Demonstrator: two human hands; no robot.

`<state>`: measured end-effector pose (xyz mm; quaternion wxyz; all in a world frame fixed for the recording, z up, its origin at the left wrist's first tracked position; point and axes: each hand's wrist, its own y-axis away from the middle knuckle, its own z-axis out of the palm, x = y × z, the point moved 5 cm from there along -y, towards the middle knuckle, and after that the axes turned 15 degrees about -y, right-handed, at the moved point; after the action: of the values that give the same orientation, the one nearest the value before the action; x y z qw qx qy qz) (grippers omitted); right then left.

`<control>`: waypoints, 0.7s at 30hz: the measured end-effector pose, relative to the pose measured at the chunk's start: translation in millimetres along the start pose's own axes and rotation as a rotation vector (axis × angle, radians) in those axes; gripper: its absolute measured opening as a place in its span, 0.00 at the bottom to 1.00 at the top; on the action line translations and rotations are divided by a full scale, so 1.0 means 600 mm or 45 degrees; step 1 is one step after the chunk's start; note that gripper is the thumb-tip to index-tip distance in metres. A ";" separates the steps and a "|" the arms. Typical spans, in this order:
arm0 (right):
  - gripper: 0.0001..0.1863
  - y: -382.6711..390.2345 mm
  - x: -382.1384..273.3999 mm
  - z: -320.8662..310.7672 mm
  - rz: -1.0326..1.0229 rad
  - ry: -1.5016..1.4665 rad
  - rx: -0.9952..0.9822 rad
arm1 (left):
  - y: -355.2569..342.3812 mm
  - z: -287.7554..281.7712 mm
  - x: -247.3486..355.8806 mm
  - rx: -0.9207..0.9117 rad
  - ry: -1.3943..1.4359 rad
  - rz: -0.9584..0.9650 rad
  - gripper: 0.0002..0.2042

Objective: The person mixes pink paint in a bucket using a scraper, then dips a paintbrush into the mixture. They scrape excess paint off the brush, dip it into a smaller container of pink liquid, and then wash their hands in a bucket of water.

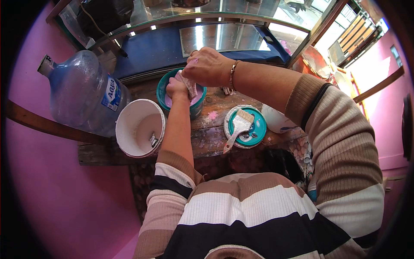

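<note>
Striped brown-white-black sweater (241,207) clear at six, both hands (176,88) (207,65) clamping fingers on the pinkish-white cloth-like wad (189,85), squeeze low over eleven o'clock's teal plastic bucket (196,111).

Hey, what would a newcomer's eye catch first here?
Probably the left hand and right hand gripping what looks like a pale rag at a teal bucket, near centre. Then the big clear water jug at far left, and the paintbrush lying across a teal lid right of the bucket.
</note>
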<state>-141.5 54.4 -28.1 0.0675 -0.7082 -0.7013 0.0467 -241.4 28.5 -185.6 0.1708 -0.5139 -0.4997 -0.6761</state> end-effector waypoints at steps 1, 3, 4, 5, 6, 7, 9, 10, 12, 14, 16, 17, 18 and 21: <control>0.01 0.002 0.000 -0.002 0.010 -0.034 0.019 | -0.018 0.002 -0.011 0.000 0.003 0.002 0.19; 0.01 0.001 -0.011 -0.005 0.006 -0.066 0.085 | -0.063 0.002 -0.027 -0.098 0.267 0.126 0.21; 0.00 0.005 -0.014 -0.007 0.015 -0.098 0.143 | -0.071 0.001 -0.032 -0.095 0.268 0.132 0.21; 0.00 0.012 -0.013 -0.003 0.016 -0.096 0.145 | -0.064 0.010 -0.033 -0.217 0.406 0.147 0.21; 0.00 0.022 -0.009 -0.004 0.064 -0.062 0.233 | -0.059 0.018 -0.031 -0.340 0.543 0.163 0.22; 0.01 0.032 -0.004 -0.006 0.112 -0.029 0.321 | -0.059 0.018 -0.028 -0.340 0.544 0.166 0.22; 0.02 0.050 -0.011 -0.006 0.098 0.020 0.367 | -0.048 0.022 -0.021 -0.384 0.323 0.225 0.23; 0.03 0.058 -0.014 -0.002 0.135 0.009 0.376 | -0.043 0.013 -0.018 -0.243 0.189 0.299 0.22; 0.06 0.072 -0.021 0.007 0.182 0.011 0.405 | -0.039 -0.001 -0.009 -0.064 -0.163 0.389 0.22; 0.06 0.090 -0.017 0.016 0.225 -0.015 0.422 | -0.026 -0.005 0.002 0.111 -0.515 0.476 0.22; 0.05 0.115 -0.008 0.027 0.302 -0.081 0.446 | -0.007 0.005 0.010 0.183 -0.730 0.544 0.23; 0.05 0.119 -0.013 0.032 0.304 -0.081 0.448 | -0.009 0.005 0.008 0.182 -0.732 0.545 0.23; 0.04 0.124 -0.014 0.035 0.345 -0.107 0.461 | -0.013 0.006 0.006 0.207 -0.757 0.610 0.24; 0.03 0.126 -0.016 0.036 0.402 -0.133 0.467 | -0.046 0.009 -0.011 0.159 -0.668 0.630 0.23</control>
<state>-70.3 44.7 -62.1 0.1506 -0.7814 -0.5644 0.2196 -256.1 43.6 -205.2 0.2262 -0.7638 -0.4274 -0.4276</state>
